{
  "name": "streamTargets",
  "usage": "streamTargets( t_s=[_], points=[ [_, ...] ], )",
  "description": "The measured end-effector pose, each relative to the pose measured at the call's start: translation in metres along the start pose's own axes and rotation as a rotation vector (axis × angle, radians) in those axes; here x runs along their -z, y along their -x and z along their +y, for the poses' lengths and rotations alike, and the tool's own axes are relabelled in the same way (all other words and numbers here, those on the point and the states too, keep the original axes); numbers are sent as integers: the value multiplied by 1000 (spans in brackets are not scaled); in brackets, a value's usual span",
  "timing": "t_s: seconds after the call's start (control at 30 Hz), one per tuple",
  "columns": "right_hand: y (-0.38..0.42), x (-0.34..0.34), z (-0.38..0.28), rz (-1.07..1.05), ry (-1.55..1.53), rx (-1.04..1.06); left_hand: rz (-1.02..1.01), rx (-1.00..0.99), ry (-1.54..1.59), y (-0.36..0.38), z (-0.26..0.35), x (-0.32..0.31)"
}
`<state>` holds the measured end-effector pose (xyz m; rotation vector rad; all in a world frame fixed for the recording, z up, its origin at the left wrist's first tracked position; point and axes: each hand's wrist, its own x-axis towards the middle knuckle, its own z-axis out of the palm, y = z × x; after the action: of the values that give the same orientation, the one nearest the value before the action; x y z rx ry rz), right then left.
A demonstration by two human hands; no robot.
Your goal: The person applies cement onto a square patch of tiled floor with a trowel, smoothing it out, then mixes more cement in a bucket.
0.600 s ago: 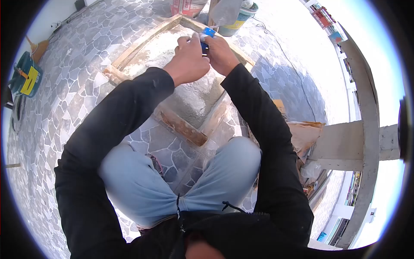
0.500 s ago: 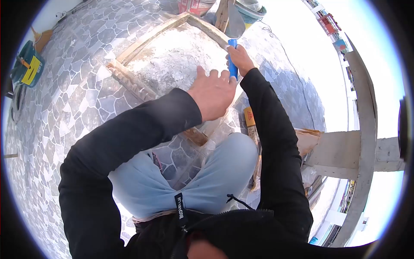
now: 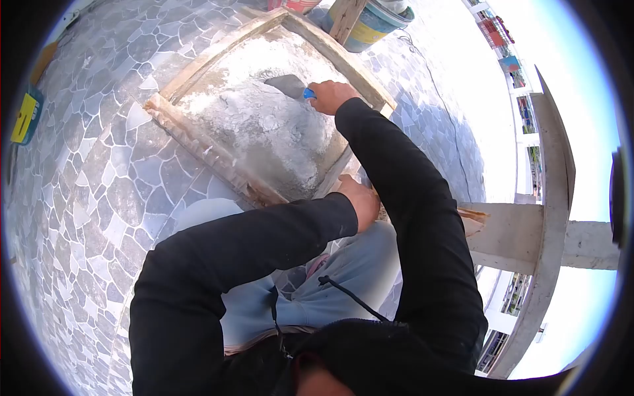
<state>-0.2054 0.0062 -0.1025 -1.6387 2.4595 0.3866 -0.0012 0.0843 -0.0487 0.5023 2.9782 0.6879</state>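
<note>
My right hand (image 3: 330, 96) grips the blue handle of a trowel (image 3: 289, 86), whose grey metal blade lies on the wet grey cement (image 3: 264, 125) inside a square wooden frame (image 3: 198, 142) on the stone-paved floor. My left hand (image 3: 360, 198) rests down by the frame's near right corner, close to my knee; its fingers are curled and partly hidden, and I cannot tell whether it holds anything. Both arms wear black sleeves.
A bucket (image 3: 373, 23) and a wooden plank (image 3: 347, 16) stand beyond the frame's far corner. A yellow and blue object (image 3: 23, 115) lies at the far left. A concrete railing post (image 3: 522, 231) runs along the right, past the paved floor's edge.
My right hand has swung the trowel down, blade onto the cement. My left hand has drawn back from above the frame to its near corner. The view has shifted left.
</note>
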Motion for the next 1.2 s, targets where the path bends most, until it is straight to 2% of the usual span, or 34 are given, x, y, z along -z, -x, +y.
streamTargets(
  t_s=[0.03, 0.07, 0.17, 0.3, 0.37, 0.43, 0.5, 0.57, 0.73, 0.8, 0.87, 0.93, 0.97, 1.0, 1.03, 1.2],
  points=[
    [-7, -2, 2, -3, 4, -1, 8, -46, 3, -3, -1, -2],
    [-16, -4, 1, -1, 2, -36, 114, -34, -32, -3, -1, -9],
    [-41, -4, 2, -22, -1, -82, 76, -15, -43, -6, -9, -2],
    [-55, 5, 6, -64, -32, -225, 131, 28, -86, -4, -18, 0],
    [-68, -3, 19, -75, -75, -323, 153, 48, -105, -2, -19, -5],
    [-86, -29, 45, -53, -86, -337, 173, 69, -113, 1, -17, -8],
    [-87, -35, 62, -42, -92, -362, 24, 55, -121, 2, -12, -3],
    [-78, -33, 77, -156, -211, -397, 8, 24, -132, 4, -6, 2],
    [-30, -23, 89, -144, -194, -462, 10, -48, -144, 10, 9, 3],
    [-9, -15, 86, -120, -108, -511, -235, -60, -52, 11, 14, 18],
    [11, -10, 84, -97, -32, -551, -283, -64, -79, 14, 21, 17],
    [32, -6, 76, -67, 212, -452, -336, -69, -109, 21, 30, 22],
    [44, -7, 71, -74, 212, -461, -425, -85, -158, 27, 38, 30],
    [57, -8, 65, -52, 256, -345, -513, -98, -205, 35, 45, 37],
    [68, -12, 62, -31, 300, -226, -515, -106, -198, 41, 52, 40],
    [124, -33, 40, 65, 219, -124, -647, -212, -333, 54, 79, 36]
  ],
)
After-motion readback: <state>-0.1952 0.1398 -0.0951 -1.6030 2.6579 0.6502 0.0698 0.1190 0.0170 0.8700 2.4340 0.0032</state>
